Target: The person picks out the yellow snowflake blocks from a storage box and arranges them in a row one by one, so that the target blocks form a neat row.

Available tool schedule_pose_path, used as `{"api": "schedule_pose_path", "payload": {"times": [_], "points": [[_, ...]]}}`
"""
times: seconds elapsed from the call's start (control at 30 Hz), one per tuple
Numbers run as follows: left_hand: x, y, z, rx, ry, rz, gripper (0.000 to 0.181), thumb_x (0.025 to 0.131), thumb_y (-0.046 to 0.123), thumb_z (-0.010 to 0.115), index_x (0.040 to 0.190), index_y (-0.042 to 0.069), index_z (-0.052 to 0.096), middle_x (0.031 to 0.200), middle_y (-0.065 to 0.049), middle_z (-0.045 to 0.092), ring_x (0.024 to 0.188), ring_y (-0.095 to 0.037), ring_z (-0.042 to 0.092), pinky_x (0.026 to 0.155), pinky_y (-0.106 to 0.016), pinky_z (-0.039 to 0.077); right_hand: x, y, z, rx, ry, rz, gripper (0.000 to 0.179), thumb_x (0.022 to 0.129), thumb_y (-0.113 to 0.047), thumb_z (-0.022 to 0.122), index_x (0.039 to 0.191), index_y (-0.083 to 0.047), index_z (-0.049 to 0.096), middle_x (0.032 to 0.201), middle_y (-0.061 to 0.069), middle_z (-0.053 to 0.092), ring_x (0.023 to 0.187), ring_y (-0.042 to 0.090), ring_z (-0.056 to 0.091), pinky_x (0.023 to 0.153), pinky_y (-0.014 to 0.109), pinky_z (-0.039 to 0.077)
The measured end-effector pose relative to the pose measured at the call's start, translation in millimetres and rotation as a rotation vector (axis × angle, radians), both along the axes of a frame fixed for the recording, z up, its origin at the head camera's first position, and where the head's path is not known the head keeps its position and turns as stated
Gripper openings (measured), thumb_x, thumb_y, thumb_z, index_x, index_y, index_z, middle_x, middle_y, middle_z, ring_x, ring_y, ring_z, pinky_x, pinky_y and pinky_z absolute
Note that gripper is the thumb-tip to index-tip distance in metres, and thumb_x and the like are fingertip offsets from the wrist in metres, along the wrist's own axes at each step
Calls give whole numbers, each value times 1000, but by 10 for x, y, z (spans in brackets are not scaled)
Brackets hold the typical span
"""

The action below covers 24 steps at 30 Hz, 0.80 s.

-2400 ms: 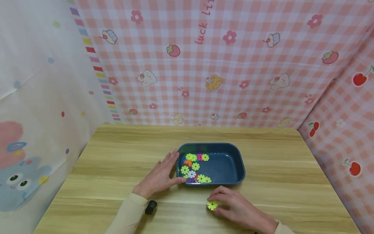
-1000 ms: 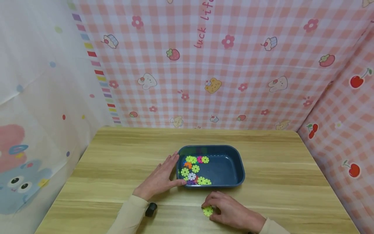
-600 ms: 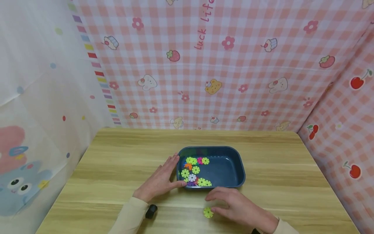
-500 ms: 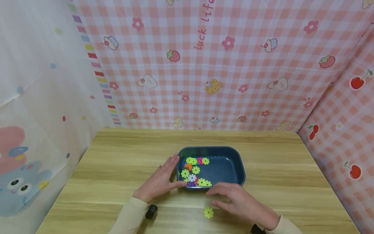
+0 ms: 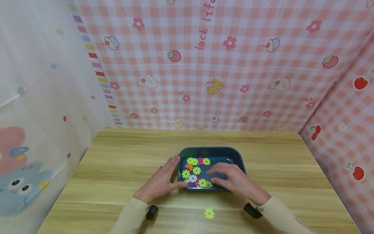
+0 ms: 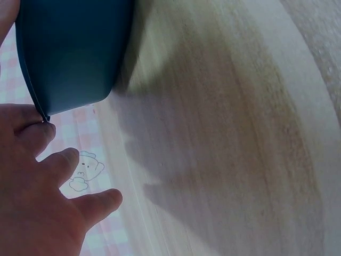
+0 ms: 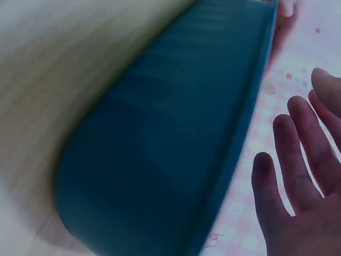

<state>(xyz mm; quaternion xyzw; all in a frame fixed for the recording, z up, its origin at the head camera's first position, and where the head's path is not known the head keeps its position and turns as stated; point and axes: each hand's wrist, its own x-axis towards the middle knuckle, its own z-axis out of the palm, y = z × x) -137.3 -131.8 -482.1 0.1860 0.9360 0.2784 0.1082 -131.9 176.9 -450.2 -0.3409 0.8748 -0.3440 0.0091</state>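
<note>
head view: r hand [image 5: 232, 178] is hovering over tub [image 5: 219, 152], fingers loose & empty, l hand [image 5: 159, 183] is touching its rim, fingers straight, so pinching discs [image 5: 196, 170] singly is prob best.

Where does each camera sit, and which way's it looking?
Head: worn there, facing forward and down at the box, table and cloth; left hand, right hand, sleeves show.
Left wrist: worn there, facing the box's outside and table; left hand shows.
Right wrist: worn there, facing the box's outside; right hand shows, perhaps left hand too.
Both wrist views share the box's outside.
</note>
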Motion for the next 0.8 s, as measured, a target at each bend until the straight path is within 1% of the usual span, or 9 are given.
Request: {"api": "schedule_pose_path", "payload": {"times": [0.2,0.27,0.47,0.6,0.8], "points": [[-2,-4,-2,7,2,-7,105,91,59,73,167,13,17,174,-1,10,159,-28,11,126,-60,16,-148,-40,-93,42,-64,11,24,98,-18,75,122,-17,76,118,-10,71,112,11,66,97,40,58],[-2,-4,-2,9,-1,-6,105,91,58,73,167,13,17,174,-1,10,159,-27,11,126,-60,15,-187,-53,-129,45,-77,29,24,98,-18,74,122,-16,75,119,-9,71,111,12,66,97,41,58],[-9,2,-4,0,1,-1,104,91,58,73,167,13,18,174,-1,11,159,-27,12,126,-60,17,-289,-111,-234,51,-154,91,25,97,-14,75,122,-14,75,121,-4,72,113,15,66,99,41,57],[-10,4,-3,-3,-4,1,104,91,59,72,167,14,17,174,-1,11,159,-27,12,126,-60,17,-333,-154,-283,88,-183,127,26,97,-15,75,122,-15,74,123,-5,70,115,15,65,101,41,56],[-9,6,-4,-1,-6,5,105,91,59,72,167,14,16,174,-1,11,159,-28,13,126,-60,18,-406,-215,-339,164,-215,161,30,96,-18,77,125,-18,74,128,-7,68,122,13,61,108,42,52]]}}
